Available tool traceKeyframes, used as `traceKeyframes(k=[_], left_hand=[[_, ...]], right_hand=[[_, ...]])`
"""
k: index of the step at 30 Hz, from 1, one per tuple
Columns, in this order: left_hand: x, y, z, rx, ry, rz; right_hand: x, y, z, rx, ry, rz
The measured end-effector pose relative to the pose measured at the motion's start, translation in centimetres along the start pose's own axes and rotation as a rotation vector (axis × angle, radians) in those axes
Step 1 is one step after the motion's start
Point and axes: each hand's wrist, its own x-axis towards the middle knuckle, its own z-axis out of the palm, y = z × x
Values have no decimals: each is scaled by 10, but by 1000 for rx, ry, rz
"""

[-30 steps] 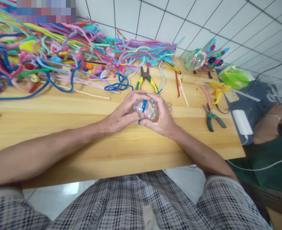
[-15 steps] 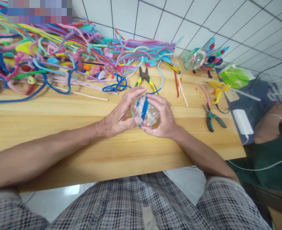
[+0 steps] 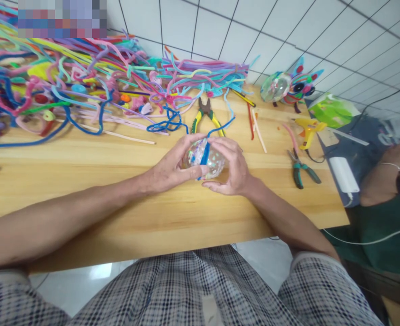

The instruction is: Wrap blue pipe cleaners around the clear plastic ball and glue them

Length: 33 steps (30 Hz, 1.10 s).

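Between my two hands is a clear plastic ball [image 3: 216, 164] with coloured bits inside and a blue pipe cleaner [image 3: 205, 153] wrapped round its middle. My left hand [image 3: 173, 165] grips the ball's left side, its thumb lying across the front near the blue band. My right hand [image 3: 233, 167] is curved round the right side, fingers on top and thumb low at the front. One blue end sticks out past the ball at the upper right. Just beyond the ball lie yellow-and-green pliers [image 3: 206, 108], their handles partly hidden by my hands.
Piled pipe cleaners [image 3: 84, 86] cover the back left of the wooden table [image 3: 125, 231]. To the right are green-handled pliers [image 3: 298, 171], a yellow glue gun [image 3: 309, 129], a white box [image 3: 344, 174] and a finished pipe-cleaner figure [image 3: 298, 86]. A co-worker's arm [image 3: 378, 176] is at the far right.
The ball has turned slightly in my hands, and its contents have shifted. My left thumb has slid right across the band. My left fingers sit lower behind the ball.
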Motion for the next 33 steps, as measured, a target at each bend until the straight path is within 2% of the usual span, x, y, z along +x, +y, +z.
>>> traceKeyframes(k=[6, 12, 14, 18, 24, 28, 33], left_hand=[[1, -2, 3, 71, 25, 126], [0, 1, 5, 97, 37, 114], [-1, 3, 4, 115, 38, 120], [-1, 5, 4, 148, 34, 138], [0, 10, 4, 185, -4, 168], [2, 13, 5, 207, -19, 194], [1, 12, 8, 206, 10, 232]], right_hand=[[6, -4, 1, 35, 125, -166], [5, -9, 2, 21, 124, -151], [5, -13, -1, 33, 161, -117], [8, -19, -8, 117, 292, 87], [16, -22, -8, 579, 258, 469], [23, -29, -8, 860, 263, 597], [28, -33, -6, 942, 299, 691]])
